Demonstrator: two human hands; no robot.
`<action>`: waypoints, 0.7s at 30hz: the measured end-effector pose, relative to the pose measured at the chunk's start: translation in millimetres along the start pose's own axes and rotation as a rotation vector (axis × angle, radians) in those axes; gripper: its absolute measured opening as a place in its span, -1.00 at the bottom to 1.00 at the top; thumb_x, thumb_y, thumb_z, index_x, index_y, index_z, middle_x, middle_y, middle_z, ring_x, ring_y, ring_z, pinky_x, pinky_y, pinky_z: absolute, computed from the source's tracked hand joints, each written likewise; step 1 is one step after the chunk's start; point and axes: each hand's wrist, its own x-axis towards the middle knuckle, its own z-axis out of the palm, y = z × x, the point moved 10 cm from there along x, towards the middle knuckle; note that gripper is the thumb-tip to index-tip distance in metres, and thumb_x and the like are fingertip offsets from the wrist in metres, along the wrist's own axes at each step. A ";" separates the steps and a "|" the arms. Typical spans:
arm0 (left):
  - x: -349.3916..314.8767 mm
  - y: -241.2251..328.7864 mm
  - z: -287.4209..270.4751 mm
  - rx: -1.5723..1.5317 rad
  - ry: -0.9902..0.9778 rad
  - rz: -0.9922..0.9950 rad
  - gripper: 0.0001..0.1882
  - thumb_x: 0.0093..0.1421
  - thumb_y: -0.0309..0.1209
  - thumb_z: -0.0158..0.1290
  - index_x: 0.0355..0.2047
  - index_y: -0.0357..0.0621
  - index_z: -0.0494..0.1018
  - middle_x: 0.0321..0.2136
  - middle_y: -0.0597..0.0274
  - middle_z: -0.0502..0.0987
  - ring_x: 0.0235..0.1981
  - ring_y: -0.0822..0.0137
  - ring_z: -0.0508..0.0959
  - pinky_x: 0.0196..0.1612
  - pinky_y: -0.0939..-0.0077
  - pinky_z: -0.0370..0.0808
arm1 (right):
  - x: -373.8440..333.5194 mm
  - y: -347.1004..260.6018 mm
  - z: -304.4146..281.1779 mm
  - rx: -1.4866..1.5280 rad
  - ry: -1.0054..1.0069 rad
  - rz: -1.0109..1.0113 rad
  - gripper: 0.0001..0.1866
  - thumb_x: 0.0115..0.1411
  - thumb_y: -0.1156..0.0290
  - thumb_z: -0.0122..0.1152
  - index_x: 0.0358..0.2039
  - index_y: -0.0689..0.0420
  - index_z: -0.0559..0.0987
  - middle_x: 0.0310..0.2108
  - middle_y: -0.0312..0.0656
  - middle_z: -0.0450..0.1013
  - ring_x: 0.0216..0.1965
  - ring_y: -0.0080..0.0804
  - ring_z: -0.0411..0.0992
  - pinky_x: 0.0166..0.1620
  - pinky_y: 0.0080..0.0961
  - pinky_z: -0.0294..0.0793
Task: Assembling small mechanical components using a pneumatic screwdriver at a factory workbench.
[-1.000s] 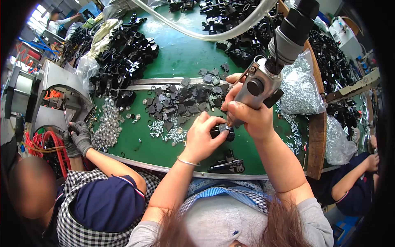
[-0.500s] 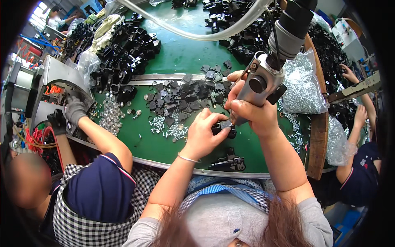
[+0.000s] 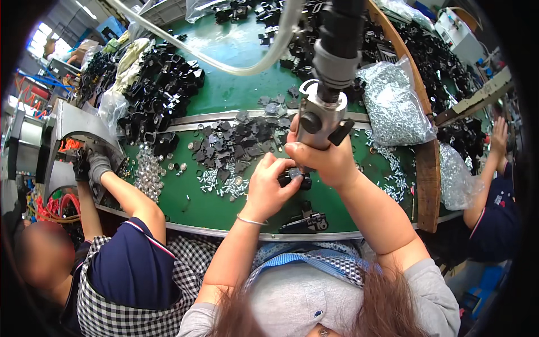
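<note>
My right hand (image 3: pixel 331 160) is wrapped round a silver-and-black power screwdriver (image 3: pixel 315 123), which stands nearly upright with its lower end over a small black part (image 3: pixel 292 177). That part is pinched between the thumb and fingers of my left hand (image 3: pixel 266 188), close above the green table. Whether the tool's tip touches it is hidden. Another black assembly (image 3: pixel 306 222) lies near the table's front edge. Beyond my left hand is a pile of flat dark pieces (image 3: pixel 233 143), with loose silver screws (image 3: pixel 224 185) beside it.
Heaps of black parts (image 3: pixel 163 84) fill the far left. A plastic bag of screws (image 3: pixel 396 109) lies right, by a wooden board (image 3: pixel 428 185). A clear hose (image 3: pixel 247 68) arches overhead. To the left, a co-worker's gloved hands (image 3: pixel 96 165) are at a grey machine (image 3: pixel 84 123); another person's hand (image 3: pixel 498 135) shows far right.
The screwdriver has swung from a tilt to nearly upright, and the view has shifted somewhat. Both of my hands keep their holds. The left co-worker's gloved hands have come closer together.
</note>
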 end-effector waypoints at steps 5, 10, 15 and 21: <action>5.3 -8.1 2.0 -0.032 -0.086 0.014 -0.72 -0.05 -0.32 0.25 -0.30 -0.06 0.52 -0.41 0.12 0.39 -0.32 0.09 0.45 -0.24 0.27 0.43 | 4.5 6.5 -0.4 0.092 -0.035 0.012 -0.81 -0.08 0.45 0.39 -0.57 0.16 0.50 -0.60 -0.40 0.43 -0.56 -0.69 0.33 -0.47 -0.61 0.34; 10.9 -2.7 2.1 -0.126 -0.227 0.001 -0.73 -0.02 -0.35 0.25 -0.28 -0.09 0.54 -0.40 0.18 0.40 -0.35 0.21 0.48 -0.25 0.40 0.45 | 6.5 -27.9 -7.3 -0.049 -0.130 -0.047 -0.63 -0.08 0.50 0.34 -0.21 0.26 0.48 -0.49 -0.32 0.44 -0.48 -0.64 0.37 -0.35 -0.66 0.38; 58.2 -24.9 -22.0 -0.401 -0.239 -0.255 -0.72 0.04 -0.38 0.24 -0.22 -0.19 0.56 -0.35 0.32 0.48 -0.35 0.42 0.50 -0.25 0.53 0.45 | -1.3 -56.5 -66.5 -0.102 0.090 -0.121 -0.53 -0.07 0.53 0.37 -0.11 0.31 0.44 -0.46 -0.37 0.44 -0.42 -0.70 0.36 -0.29 -0.66 0.37; 258.8 -10.1 -25.6 -0.587 -0.002 -0.234 -0.70 0.12 -0.43 0.17 -0.15 -0.31 0.52 -0.24 0.20 0.58 -0.27 0.42 0.55 -0.12 0.53 0.48 | -6.6 -37.2 -109.6 -0.150 0.274 -0.077 -0.40 -0.06 0.45 0.45 0.00 0.21 0.39 -0.35 -0.35 0.46 -0.34 -0.67 0.41 -0.22 -0.63 0.42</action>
